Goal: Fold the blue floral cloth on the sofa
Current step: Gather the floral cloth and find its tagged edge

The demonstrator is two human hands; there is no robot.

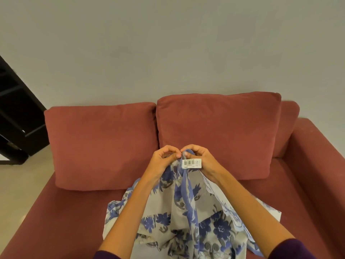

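Observation:
The blue floral cloth (186, 217), pale with blue and grey flowers, hangs bunched from my two hands down onto the seat of the red sofa (56, 221). My left hand (164, 159) and my right hand (201, 157) meet side by side in front of the back cushions, both pinching the cloth's top edge. A white barcode tag (192, 163) dangles from the cloth just below my right thumb. A blue border strip runs down from the pinch. The lower part of the cloth is hidden behind my forearms.
Two red back cushions, a left cushion (100, 144) and a right cushion (218, 131), lean against a plain wall. The sofa's right armrest (321, 165) rises beside the seat. A dark shelf unit (16, 116) stands at the far left on a light floor.

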